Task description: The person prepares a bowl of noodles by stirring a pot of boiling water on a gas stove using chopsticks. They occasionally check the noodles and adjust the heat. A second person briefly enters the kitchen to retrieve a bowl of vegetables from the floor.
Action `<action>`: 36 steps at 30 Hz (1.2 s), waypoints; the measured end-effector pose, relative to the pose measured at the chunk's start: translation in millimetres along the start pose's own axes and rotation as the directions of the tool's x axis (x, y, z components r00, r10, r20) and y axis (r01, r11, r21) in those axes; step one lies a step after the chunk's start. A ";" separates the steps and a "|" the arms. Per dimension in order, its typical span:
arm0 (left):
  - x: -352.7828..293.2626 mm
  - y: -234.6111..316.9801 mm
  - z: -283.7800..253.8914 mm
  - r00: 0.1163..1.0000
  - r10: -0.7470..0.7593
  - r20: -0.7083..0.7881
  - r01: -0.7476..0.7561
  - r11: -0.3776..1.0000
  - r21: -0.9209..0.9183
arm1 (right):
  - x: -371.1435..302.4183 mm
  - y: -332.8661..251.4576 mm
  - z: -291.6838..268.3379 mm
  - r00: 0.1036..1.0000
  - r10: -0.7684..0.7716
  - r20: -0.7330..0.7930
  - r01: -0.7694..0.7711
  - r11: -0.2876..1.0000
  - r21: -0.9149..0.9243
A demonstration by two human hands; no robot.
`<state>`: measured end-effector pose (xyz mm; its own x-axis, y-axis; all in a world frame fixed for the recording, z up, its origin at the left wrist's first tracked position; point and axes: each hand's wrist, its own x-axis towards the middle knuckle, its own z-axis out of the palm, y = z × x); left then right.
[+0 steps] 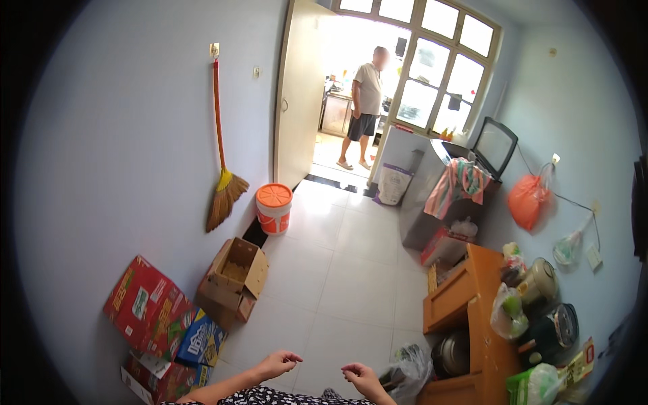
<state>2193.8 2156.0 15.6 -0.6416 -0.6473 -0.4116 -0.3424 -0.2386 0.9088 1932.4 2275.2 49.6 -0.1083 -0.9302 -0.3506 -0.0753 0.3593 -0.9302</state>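
Note:
My left hand (278, 364) is in the air above the tiled floor near the lower edge. Its fingers point to the right, loosely bent and a little apart, with nothing in them. Opposite it, my right hand (364, 381) points its half-bent fingers to the left, and it too looks bare. A gap of floor shows between the two hands. Nearest to my right hand is a clear plastic bag (413, 364) with something dark inside, beside an orange wooden cabinet (476, 304). Neither hand touches anything I can see.
Cardboard boxes (152, 304) and an open carton (236, 273) stand along the left wall, with a lidded bucket (275, 210) beyond and a broom (219, 148) hanging above. A washing machine (422, 189) stands at right. Beyond the open door (297, 94) is a person (368, 94).

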 end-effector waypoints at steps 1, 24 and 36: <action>26.4 6.0 -9.5 1.000 -0.005 0.008 0.006 1.000 -0.020 | 20.6 -8.7 -10.5 0.999 0.035 0.007 -0.035 0.999 0.016; 615.3 213.2 -305.2 0.965 -0.011 -0.261 -0.001 0.999 -0.045 | 714.4 -208.7 -261.8 0.978 -0.128 0.164 0.169 0.948 -0.269; 939.6 418.4 -433.0 0.986 0.133 -0.101 -0.113 0.976 0.185 | 976.6 -323.6 -370.7 0.993 -0.118 -0.020 0.114 0.983 -0.144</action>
<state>1744.9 1134.5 38.7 -0.6089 -0.7429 -0.2779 -0.3885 -0.0261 0.9211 1483.5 1278.0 48.6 -0.1182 -0.9644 -0.2365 -0.2291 0.2583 -0.9385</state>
